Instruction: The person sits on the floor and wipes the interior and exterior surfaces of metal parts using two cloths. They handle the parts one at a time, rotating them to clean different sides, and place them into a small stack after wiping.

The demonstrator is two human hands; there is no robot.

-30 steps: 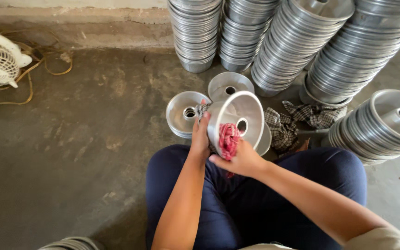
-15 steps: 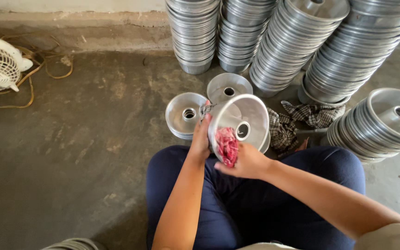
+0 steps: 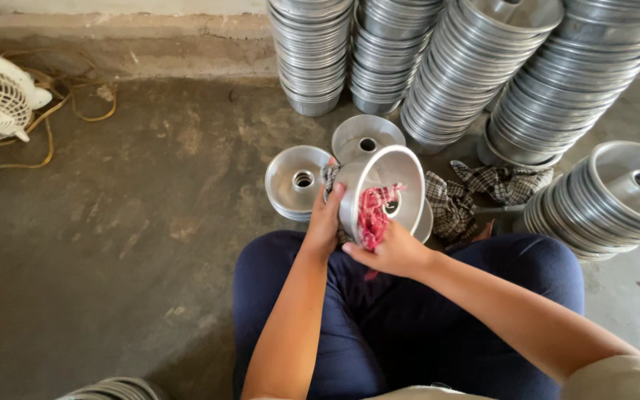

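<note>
Two hands on a tilted ring mould
Left hand [image 3: 324,222] fingers curl round the metal mould's [image 3: 387,178] rim; beyond them a checked cloth [image 3: 450,207] is half hidden; right hand [image 3: 390,250] pinches a red rag [image 3: 372,215] inside, fingertips hidden

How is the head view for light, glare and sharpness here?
Head view: soft daylight, even across the floor; mild sheen but no blown glare on the held metal pan; left hand, right hand and red cloth are sharp; stacked pans lean outward from wide-angle distortion.
</note>
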